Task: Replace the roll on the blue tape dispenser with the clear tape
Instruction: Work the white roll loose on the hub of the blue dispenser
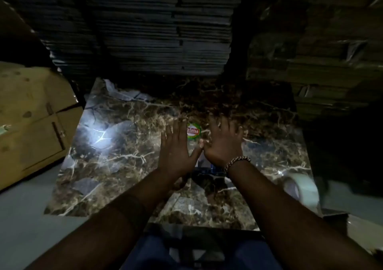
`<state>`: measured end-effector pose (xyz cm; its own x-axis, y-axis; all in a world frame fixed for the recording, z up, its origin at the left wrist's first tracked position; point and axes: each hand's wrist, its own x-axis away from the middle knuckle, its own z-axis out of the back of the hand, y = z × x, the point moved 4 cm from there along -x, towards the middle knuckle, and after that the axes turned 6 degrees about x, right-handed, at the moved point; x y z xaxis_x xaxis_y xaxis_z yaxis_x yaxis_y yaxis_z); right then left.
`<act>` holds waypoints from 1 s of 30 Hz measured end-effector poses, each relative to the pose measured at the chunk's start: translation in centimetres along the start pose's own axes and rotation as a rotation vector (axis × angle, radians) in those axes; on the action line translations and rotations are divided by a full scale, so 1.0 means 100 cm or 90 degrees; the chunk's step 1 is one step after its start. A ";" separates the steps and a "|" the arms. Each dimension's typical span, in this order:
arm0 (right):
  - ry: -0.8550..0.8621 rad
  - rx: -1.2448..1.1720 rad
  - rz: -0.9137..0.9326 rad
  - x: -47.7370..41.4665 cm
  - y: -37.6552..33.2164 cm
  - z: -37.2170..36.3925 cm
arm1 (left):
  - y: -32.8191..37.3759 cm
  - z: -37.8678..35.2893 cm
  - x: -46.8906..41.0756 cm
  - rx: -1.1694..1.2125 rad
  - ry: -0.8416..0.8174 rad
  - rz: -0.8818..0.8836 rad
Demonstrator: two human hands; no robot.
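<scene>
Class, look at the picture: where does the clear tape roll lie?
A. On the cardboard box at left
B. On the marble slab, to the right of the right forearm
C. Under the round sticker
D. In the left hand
B: the tape roll rests on the slab near its right edge; both the left hand and the right hand are open and empty.

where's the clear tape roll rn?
Head view, lower right: the clear tape roll stands on edge at the marble tile's right edge, beyond the right forearm, untouched.
</scene>
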<state>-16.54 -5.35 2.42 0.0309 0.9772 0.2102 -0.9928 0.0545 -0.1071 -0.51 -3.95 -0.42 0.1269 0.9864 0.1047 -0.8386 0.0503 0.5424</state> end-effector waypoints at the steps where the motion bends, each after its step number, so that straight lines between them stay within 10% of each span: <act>1: -0.014 -0.020 -0.004 0.003 -0.001 -0.009 | -0.003 -0.007 0.004 0.018 -0.006 0.002; 16: 0.152 -0.416 0.109 0.014 -0.002 -0.093 | -0.042 -0.065 0.007 0.261 0.046 -0.180; 30: 0.201 -0.457 0.142 0.064 0.010 -0.113 | -0.022 -0.088 0.081 0.371 0.116 -0.137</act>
<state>-16.04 3.31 -7.31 -0.0216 0.9866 -0.1617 -0.6663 -0.1348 -0.7334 -2.24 5.32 -8.11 0.1252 0.9771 -0.1721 -0.3724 0.2070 0.9047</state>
